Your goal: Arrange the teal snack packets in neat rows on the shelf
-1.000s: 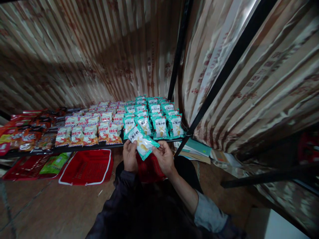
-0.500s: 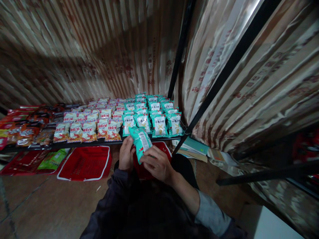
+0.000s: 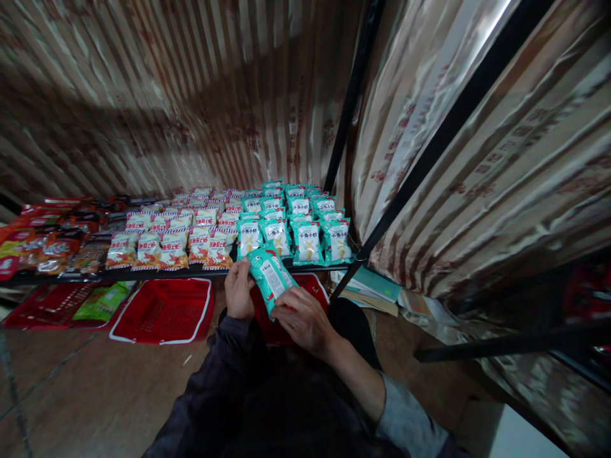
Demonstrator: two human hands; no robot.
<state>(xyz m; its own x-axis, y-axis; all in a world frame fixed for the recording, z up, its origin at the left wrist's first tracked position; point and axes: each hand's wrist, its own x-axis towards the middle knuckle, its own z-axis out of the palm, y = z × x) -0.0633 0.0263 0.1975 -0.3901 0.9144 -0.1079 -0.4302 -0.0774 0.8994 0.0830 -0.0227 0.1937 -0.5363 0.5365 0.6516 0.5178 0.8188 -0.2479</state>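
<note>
The teal snack packet [image 3: 270,278], shown face-up a second ago, is now turned over, its printed back label exposed; the work in hand is judged to be inspection of that label. It is held at lower centre of the frame, just in front of the shelf [image 3: 143,275]. The left hand [image 3: 239,291] is clamped on its left edge, the right hand [image 3: 302,320] closed on its lower end. Behind it, rows of teal packets [image 3: 305,236] and red-striped packets [image 3: 172,245] are laid out. A red basket [image 3: 162,310] lies on the floor at lower left. A slanted black post [image 3: 429,152] is noted close at right.
</note>
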